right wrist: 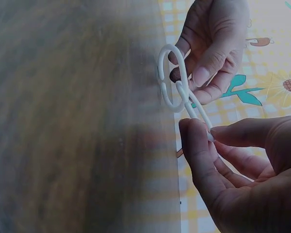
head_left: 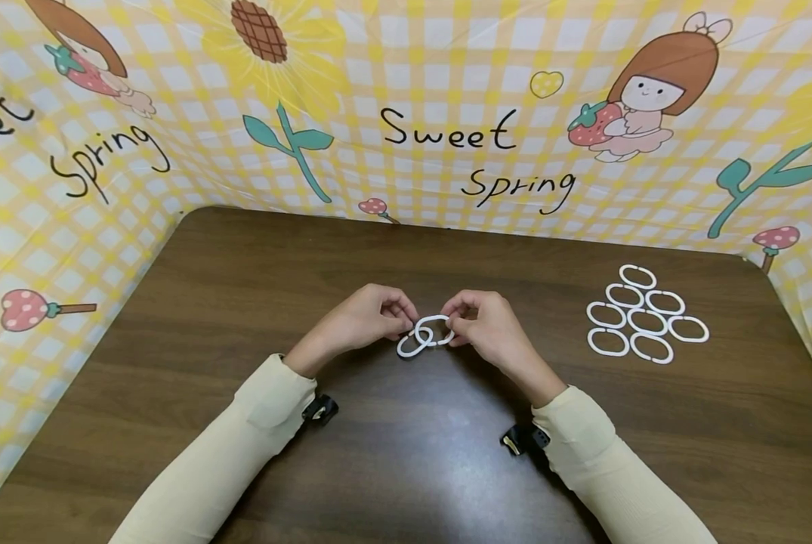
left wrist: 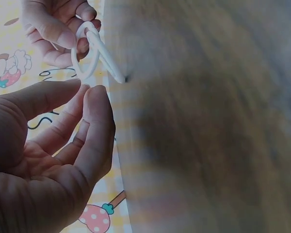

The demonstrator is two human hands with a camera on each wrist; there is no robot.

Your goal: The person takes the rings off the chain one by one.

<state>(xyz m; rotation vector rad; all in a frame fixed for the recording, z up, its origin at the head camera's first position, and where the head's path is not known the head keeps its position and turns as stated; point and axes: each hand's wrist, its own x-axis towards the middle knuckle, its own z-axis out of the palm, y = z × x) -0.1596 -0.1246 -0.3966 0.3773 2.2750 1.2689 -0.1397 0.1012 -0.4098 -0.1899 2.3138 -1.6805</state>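
Two white oval plastic links, each with a small gap in its side, are looped through one another between my hands. The thumb and fingertips of my right hand (head_left: 490, 325) pinch the far end of one link (right wrist: 199, 110). From it the other link (right wrist: 161, 73) hangs lower, toward the table, on the left. My left hand (head_left: 372, 317) is just left of the joined pair, fingers loosely bent. Its thumb and index fingertips (left wrist: 98, 94) come close to each other right at the edge of the links, with no link clearly between them.
Several more white links (head_left: 646, 321) lie flat in a cluster on the right of the brown wooden table (head_left: 412, 242). A yellow checked cloth (head_left: 446, 45) with printed drawings stands behind and beside the table. Both wrists carry small black cameras (head_left: 320, 409).
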